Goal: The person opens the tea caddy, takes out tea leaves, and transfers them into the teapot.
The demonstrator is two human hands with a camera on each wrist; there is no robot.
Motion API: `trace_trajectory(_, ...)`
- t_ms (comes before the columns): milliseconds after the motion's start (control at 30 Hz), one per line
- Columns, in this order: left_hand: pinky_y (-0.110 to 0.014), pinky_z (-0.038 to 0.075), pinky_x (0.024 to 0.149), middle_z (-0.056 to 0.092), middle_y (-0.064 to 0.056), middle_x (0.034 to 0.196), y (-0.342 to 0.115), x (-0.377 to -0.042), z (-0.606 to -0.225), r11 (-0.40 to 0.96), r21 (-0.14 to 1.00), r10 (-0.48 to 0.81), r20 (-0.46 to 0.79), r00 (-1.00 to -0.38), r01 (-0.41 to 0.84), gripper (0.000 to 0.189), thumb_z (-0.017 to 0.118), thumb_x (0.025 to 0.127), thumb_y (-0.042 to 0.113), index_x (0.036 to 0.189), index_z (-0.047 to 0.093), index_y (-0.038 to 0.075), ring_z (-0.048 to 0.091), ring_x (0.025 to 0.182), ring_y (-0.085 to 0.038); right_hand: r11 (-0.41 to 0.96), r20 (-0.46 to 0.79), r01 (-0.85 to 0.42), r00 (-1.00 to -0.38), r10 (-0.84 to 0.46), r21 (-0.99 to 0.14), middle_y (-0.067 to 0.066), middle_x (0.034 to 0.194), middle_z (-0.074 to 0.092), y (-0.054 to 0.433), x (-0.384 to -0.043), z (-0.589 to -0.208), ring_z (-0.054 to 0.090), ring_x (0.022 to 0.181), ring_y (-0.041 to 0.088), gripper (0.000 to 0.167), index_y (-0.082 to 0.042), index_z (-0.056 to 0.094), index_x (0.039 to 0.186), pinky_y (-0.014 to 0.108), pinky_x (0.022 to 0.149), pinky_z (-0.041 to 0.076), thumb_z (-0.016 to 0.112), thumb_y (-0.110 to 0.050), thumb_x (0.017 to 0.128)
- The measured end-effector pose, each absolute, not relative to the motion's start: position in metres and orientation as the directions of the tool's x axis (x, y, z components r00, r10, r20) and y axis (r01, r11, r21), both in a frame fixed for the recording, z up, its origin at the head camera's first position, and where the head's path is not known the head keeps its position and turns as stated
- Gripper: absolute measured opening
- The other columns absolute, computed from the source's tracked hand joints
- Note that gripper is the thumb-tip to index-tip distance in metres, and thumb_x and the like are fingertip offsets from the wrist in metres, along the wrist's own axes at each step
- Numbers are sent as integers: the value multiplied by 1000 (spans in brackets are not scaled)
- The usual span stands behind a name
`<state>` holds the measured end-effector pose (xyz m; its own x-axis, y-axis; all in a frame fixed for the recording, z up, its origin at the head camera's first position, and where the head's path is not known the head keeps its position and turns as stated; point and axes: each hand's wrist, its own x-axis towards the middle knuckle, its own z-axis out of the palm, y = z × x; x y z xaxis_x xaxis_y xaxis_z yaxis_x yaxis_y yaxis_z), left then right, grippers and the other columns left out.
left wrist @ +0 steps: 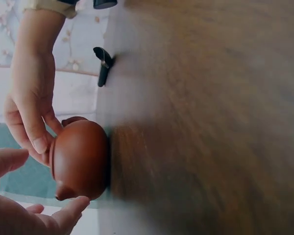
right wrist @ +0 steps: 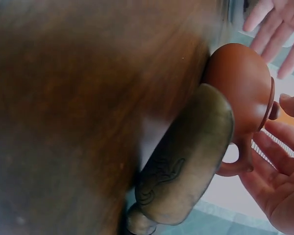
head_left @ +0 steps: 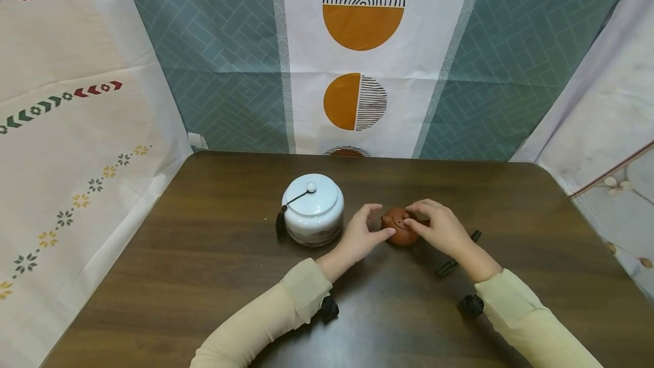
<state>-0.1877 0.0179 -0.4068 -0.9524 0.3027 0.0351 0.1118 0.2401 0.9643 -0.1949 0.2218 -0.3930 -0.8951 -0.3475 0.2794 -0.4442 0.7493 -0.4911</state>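
Observation:
A small reddish-brown clay teapot [head_left: 398, 227] stands upright on the table with its lid on. My left hand [head_left: 361, 236] is beside it, thumb and fingers spread apart at the spout side, holding nothing. From the other side my right hand [head_left: 438, 226] reaches over the teapot, thumb and fingertips right at the lid's knob [right wrist: 275, 110]. Its other fingers are loosely bent above the handle [right wrist: 238, 164]. Close to the right wrist lies a dark scoop-like tool [right wrist: 186, 161] with a carved pattern, partly hidden under the forearm in the head view.
To the left of the hands stands a white lidded ceramic jar [head_left: 313, 209] with a dark tassel [head_left: 280, 222] hanging from its knob. The dark wooden table [head_left: 214, 277] meets patterned cloth hangings [head_left: 230, 61] at its back and sides.

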Motion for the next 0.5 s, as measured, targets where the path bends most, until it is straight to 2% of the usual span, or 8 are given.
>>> trace_trajectory(167, -48, 44, 100, 45, -22, 140, 24, -195, -416, 179, 984, 288, -60, -956, -7, 56, 68, 87, 9, 136, 44, 0, 47, 126, -39, 736, 284, -455, -890, -356, -502, 15, 106, 65, 222, -195, -397, 64, 96, 34, 24, 2, 68, 108, 50, 81, 53, 68, -12, 88)
trace_trajectory(500, -37, 51, 93, 52, -22, 132, 35, -204, -426, 51, 994, 280, -105, -954, -94, 49, 68, 85, 0, 130, 51, -3, 54, 120, -36, 730, 329, -474, -878, -349, -491, 14, 101, 66, 222, -199, -399, 65, 91, 30, 21, 1, 69, 104, 46, 78, 55, 69, -11, 86)
